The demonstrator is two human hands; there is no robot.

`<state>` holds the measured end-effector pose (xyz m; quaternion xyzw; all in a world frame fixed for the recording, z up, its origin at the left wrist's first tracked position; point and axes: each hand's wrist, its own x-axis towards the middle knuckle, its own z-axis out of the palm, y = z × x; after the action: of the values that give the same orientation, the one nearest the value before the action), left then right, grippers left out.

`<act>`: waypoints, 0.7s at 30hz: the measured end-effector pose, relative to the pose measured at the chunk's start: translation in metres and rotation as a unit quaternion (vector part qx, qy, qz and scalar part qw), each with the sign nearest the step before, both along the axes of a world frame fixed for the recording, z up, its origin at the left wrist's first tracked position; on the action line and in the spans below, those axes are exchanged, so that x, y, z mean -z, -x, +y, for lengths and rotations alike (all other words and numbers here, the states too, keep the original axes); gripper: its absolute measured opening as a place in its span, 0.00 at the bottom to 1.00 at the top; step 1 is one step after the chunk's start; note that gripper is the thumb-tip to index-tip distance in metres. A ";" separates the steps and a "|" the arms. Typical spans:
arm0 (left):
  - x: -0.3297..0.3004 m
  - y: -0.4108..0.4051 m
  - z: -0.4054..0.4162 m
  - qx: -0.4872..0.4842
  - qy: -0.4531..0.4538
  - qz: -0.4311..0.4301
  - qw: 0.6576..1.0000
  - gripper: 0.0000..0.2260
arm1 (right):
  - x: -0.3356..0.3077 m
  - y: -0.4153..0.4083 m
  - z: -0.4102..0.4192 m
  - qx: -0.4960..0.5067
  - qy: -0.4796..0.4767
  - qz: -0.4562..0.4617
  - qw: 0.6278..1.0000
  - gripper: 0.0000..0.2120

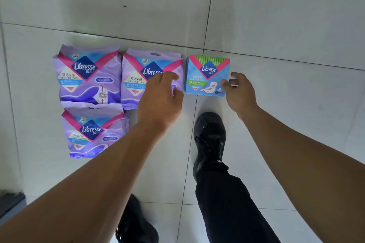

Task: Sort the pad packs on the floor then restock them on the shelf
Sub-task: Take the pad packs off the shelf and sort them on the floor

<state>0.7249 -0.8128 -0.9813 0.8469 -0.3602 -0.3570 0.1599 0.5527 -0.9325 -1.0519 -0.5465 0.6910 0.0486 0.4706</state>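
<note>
Purple packs (87, 74): three glossy, crinkled soft bags, left.
Blue pack (205, 75): one flat square, right.
Left hand (160, 100), right hand (240, 93): fingers loosely spread, holding nothing.

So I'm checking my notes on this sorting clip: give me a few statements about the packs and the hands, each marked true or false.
1. Three purple packs lie on the floor. True: top-left purple pack, middle purple pack, lower purple pack.
2. The blue pack lies left of the purple ones. False: it lies to their right.
3. The left hand is over the middle purple pack. True.
4. The right hand lifts the blue pack. False: the pack lies on the floor, hand at its right edge.
5. Both shoes are white. False: the shoe is black.
</note>
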 end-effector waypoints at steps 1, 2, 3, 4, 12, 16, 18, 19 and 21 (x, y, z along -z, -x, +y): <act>-0.006 -0.002 0.002 0.003 -0.002 -0.004 1.000 0.15 | -0.010 -0.001 0.001 -0.025 0.017 0.014 0.999 0.21; -0.015 -0.004 0.004 0.006 -0.008 -0.007 1.000 0.15 | -0.023 -0.001 0.003 -0.060 0.035 0.025 0.997 0.20; -0.025 -0.007 0.008 0.009 -0.013 -0.011 1.000 0.15 | -0.038 -0.003 0.007 -0.100 0.050 0.031 0.993 0.19; -0.037 -0.011 0.011 0.013 -0.018 -0.017 1.000 0.15 | -0.054 -0.007 0.010 -0.144 0.064 0.032 0.987 0.19; -0.172 -0.046 0.072 0.053 -0.015 -0.100 0.994 0.17 | -0.227 -0.062 0.066 -0.450 0.218 0.062 0.864 0.19; -0.252 -0.068 0.132 0.065 -0.026 -0.153 0.986 0.18 | -0.320 -0.100 0.126 -0.528 0.298 0.094 0.790 0.21; -0.289 -0.080 0.168 0.045 -0.021 -0.178 0.983 0.19 | -0.361 -0.122 0.160 -0.563 0.311 0.096 0.760 0.24; -0.305 -0.086 0.186 0.027 -0.016 -0.189 0.982 0.18 | -0.380 -0.133 0.177 -0.576 0.320 0.090 0.747 0.23; -0.335 -0.098 0.223 -0.018 -0.012 -0.212 0.977 0.17 | -0.413 -0.158 0.208 -0.600 0.338 0.067 0.722 0.21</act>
<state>0.8231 -0.5898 -0.6465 0.9116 -0.3661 -0.1706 0.0765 0.7103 -0.7247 -0.6385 -0.9649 0.2194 0.1203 0.0800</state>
